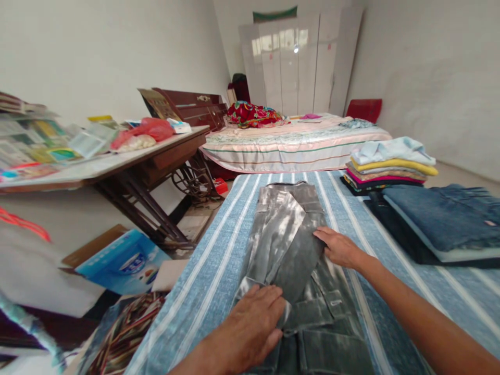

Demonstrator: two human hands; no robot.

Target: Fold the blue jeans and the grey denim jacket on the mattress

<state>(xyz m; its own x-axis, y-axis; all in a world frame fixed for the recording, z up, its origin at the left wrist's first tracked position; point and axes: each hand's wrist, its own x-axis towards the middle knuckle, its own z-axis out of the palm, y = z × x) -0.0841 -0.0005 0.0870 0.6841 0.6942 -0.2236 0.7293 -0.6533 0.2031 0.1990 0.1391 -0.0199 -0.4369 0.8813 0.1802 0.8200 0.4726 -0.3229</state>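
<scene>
Trousers [291, 229] on sheet [213, 250] | left hand [255, 320] flat | right hand [340, 248] pinching edge

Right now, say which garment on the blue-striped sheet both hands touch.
The mottled grey garment: left hand atop, right hand at its edge; the blue denim garment and multicoloured folded stack lie untouched.

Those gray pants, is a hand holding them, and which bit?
The right hand seems to pinch the gray pants by the right edge of a folded-over part; the left hand just lies palm down on them.
</scene>
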